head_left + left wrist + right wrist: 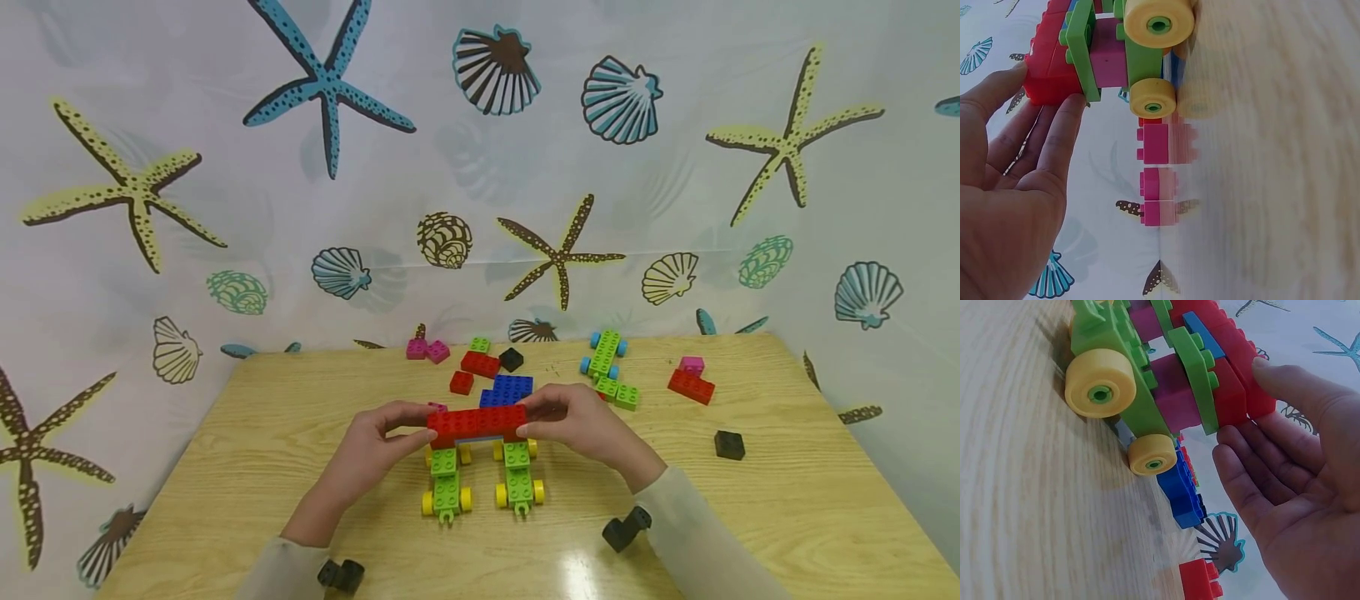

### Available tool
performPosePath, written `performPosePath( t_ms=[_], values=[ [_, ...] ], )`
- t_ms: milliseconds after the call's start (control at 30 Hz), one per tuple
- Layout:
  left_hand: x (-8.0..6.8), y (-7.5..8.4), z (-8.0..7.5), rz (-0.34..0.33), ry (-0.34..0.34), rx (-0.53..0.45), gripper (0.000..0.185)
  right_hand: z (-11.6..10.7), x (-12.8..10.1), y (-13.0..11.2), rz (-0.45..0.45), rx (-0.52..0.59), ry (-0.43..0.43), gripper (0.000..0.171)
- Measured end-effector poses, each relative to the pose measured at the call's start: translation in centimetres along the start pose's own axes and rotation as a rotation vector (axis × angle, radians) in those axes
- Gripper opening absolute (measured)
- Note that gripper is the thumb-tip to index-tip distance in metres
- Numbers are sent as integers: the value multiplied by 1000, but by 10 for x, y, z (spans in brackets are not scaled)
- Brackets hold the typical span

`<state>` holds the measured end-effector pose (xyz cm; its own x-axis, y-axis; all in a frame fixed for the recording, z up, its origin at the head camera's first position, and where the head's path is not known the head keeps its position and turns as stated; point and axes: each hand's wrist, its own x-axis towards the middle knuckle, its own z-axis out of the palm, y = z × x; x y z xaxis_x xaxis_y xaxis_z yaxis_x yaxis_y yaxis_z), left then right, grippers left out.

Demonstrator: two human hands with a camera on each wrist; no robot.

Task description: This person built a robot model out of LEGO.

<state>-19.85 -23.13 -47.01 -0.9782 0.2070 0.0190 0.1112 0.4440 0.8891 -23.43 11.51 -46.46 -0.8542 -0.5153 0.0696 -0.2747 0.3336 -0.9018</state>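
While both hands meet at tabletop (787, 500) centre, left hand (367, 454) pinches left end of red brick bar (477, 422), right hand (581, 425) pinches right end. Bar sits across two green wheeled cars (446, 483) (yellow wheels), side by side. Blue brick (508, 390) just behind. Loose black brick (729, 445) right, well apart.

No readable text, label, brand, number or sign shows anywhere, neither on the bricks nor on the patterned backdrop.
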Motion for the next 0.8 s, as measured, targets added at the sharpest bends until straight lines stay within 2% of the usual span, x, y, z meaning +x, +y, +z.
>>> performPosePath(
  t_ms=[600,800],
  values=[
    [-3,2,-2,-21,-1,-9,35,4,0,-1,3,-41,-4,34],
    [-1,1,-2,-14,-14,-21,39,1,1,-2,27,-23,-16,44]
  ],
)
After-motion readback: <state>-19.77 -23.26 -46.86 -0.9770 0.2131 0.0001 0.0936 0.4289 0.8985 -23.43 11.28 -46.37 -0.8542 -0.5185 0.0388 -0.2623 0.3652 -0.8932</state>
